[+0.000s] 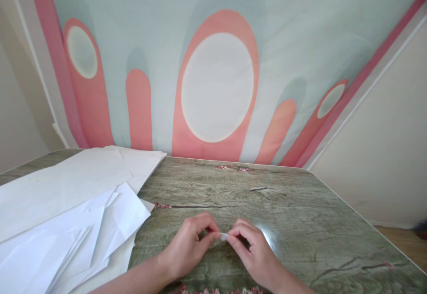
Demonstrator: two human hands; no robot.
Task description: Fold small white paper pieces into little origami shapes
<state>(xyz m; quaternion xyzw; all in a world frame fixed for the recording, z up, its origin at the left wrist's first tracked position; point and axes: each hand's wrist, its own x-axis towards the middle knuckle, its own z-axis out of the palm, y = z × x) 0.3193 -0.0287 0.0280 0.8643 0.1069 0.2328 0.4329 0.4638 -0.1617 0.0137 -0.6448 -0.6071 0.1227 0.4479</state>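
Both hands meet above the front middle of the wood-patterned table [300, 214]. Between their fingertips is a small white piece [223, 236] that looks like folded paper; most of it is covered by the fingers. My left hand [193, 243] is closed, pinching its left end between thumb and index finger. From the other side my right hand [251, 247] is closed as well, its thumb and fingers pinching the right end. Cut white paper sheets [76, 227] lie in a loose, overlapping pile left of my left hand, apart from it.
Larger white sheets [83, 169] are stacked behind the loose paper at the table's left. A backdrop [153, 27] with coral and white shapes rises behind the table's far edge. The table's right edge runs diagonally beside a wooden floor [396, 240].
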